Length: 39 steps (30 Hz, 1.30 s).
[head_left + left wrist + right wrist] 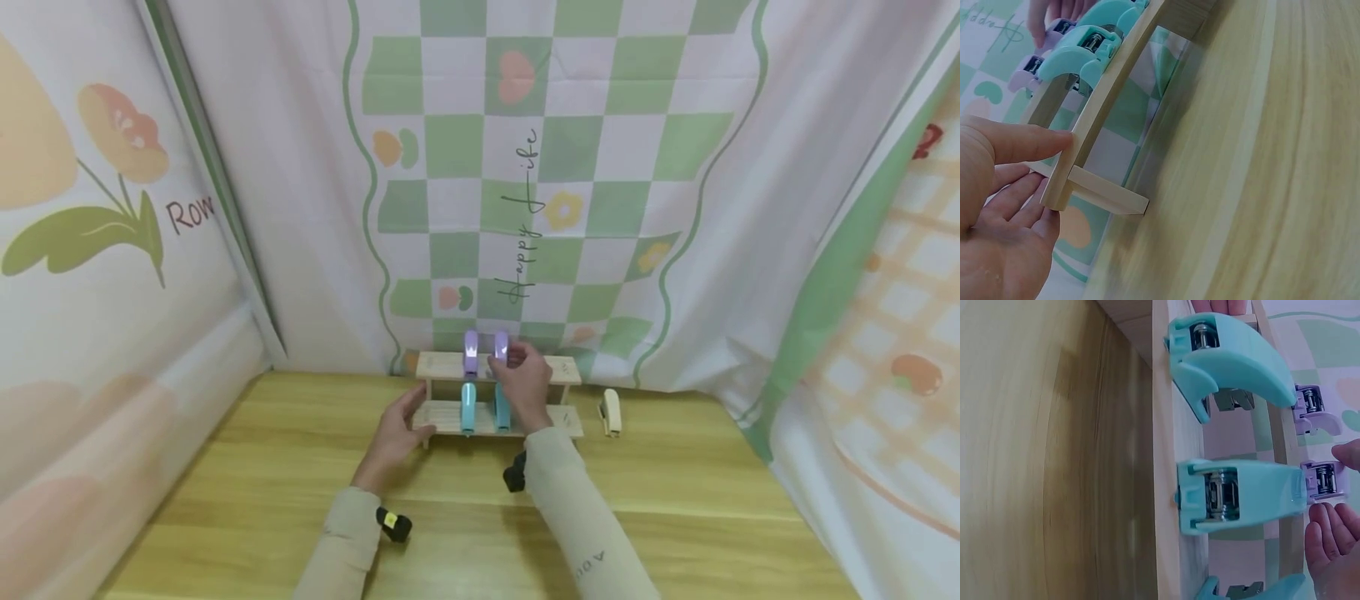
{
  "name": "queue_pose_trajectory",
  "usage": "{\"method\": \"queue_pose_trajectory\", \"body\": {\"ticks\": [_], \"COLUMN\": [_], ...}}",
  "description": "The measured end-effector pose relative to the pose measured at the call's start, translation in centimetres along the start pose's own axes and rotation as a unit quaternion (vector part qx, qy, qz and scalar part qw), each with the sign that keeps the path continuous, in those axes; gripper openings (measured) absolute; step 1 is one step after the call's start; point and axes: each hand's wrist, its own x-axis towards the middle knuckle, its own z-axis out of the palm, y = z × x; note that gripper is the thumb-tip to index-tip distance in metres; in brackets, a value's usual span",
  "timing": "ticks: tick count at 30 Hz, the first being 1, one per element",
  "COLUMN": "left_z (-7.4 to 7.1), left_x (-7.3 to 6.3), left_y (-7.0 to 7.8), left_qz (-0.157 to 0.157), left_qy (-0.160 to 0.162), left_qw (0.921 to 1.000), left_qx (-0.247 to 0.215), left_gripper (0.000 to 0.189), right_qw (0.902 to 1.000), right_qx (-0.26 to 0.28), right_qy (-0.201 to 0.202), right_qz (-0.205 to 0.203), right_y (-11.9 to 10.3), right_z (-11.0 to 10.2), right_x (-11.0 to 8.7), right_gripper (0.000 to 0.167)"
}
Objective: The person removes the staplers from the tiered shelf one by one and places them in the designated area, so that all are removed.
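Observation:
A two-tier wooden rack [442, 417] stands at the back of the table. My left hand [395, 433] holds the left end of its lower shelf, thumb [1038, 142] on the front edge and fingers around the end. On the upper shelf are two purple staplers; the left one [471, 354] stands untouched. My right hand [525, 383] grips the right purple stapler [1324, 479] between thumb and fingers. Teal staplers line the lower shelf, among them a left one [468, 408] and a middle one [1241, 494]. Another teal stapler [1285, 589] shows partly at the right wrist view's bottom edge.
A cream stapler [611, 412] lies on the wooden table [450, 517] just right of the rack. Behind the rack hangs a green-and-white checked curtain [517, 208]. Printed cloth [112, 275] encloses the left side, and another cloth [892, 333] the right.

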Motion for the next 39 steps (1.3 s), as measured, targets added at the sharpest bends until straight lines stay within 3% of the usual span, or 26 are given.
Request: {"method": "queue_pose_trajectory", "body": {"ticks": [14,23,32,39], "left_z": [0.0,-0.2,0.2,0.0], "left_x": [0.5,0.4,0.0,0.0], "left_y": [-0.1,-0.4,-0.2,0.0], "left_qz": [0.005,-0.002,-0.006,-0.002], "left_qy": [-0.002,-0.001,-0.004,0.006], "left_qw": [1.0,1.0,1.0,0.9997], "left_qx": [-0.001,0.003,-0.001,0.022], "left_gripper": [0.08,0.081,0.081,0.079], "right_qw": [0.9988,0.999,0.999,0.999], "right_qx": [0.046,0.044,0.038,0.016], "right_qy": [0.016,0.004,0.013,0.031], "right_qz": [0.004,-0.002,-0.02,-0.027], "right_y": [0.2,0.5,1.7,2.5], "right_z": [0.1,-1.5,-5.7,-11.3], "right_x": [0.3,0.2,1.8,3.0], "right_gripper": [0.042,0.041,0.039,0.043]}}
